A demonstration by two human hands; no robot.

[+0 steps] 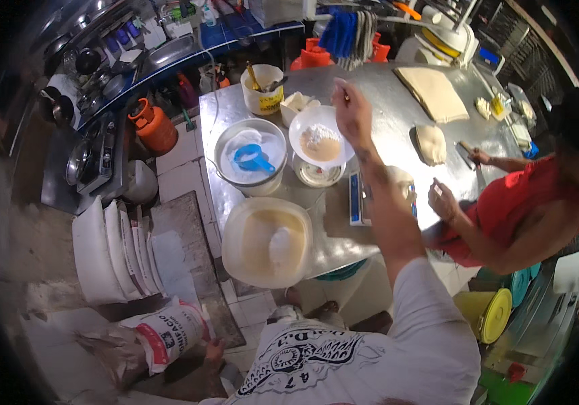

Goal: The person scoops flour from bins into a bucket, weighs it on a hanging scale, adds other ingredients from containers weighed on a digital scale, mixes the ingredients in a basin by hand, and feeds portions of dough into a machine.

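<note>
My right arm reaches across the metal table, and my right hand [351, 111] is raised at the right rim of a white bowl [296, 138]. Its fingers are curled together; anything inside them is hidden. White powder and a tan powder [323, 148] lie in the bowl, which rests on a round scale [318, 174]. Left of it, a bucket of white powder [225, 152] holds a blue scoop [254, 159]. Nearer stands a pale tub [231, 236] with tan contents and a white heap. My left hand [214, 351] hangs low beside a flour sack [176, 335]; its fingers are unclear.
A co-worker in red [526, 206] stands at the right, one hand holding a tool beside a dough piece [431, 145]. A dough slab [431, 93] lies farther back. A digital scale [355, 196] sits under my forearm. Stacked sacks [97, 253] and an orange gas cylinder [151, 128] occupy the left floor.
</note>
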